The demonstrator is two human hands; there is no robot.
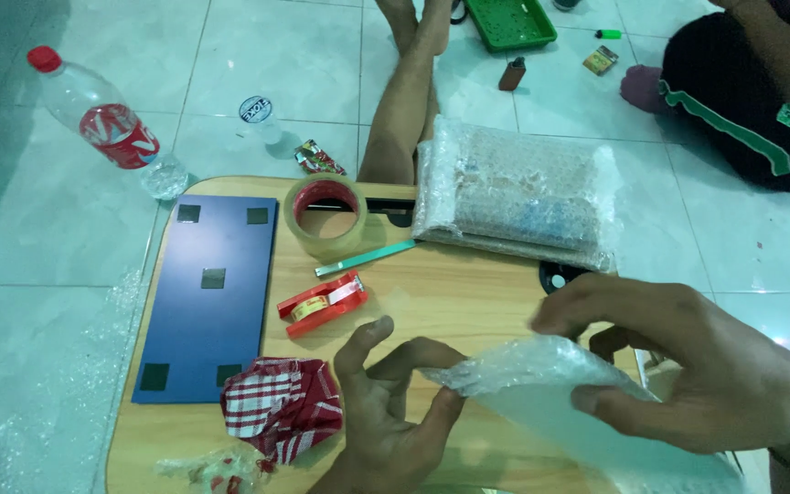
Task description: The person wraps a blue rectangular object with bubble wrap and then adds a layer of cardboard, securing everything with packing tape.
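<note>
A flat piece of bubble wrap (541, 393) lies low over the front right of the small wooden table (450, 293). My right hand (688, 366) grips its right side, thumb under and fingers curled over the top. My left hand (386, 402) pinches its left corner between thumb and fingertips. Just left of that hand lies a crumpled red and white checked cloth (281, 402).
On the table are a dark blue board (208, 293), a roll of brown tape (326, 215), a red tape dispenser (322, 302), a green cutter (363, 259) and a bubble-wrapped parcel (514, 192). A plastic bottle (102, 119), a green tray (509, 20) and another person's leg (404, 101) are on the tiled floor.
</note>
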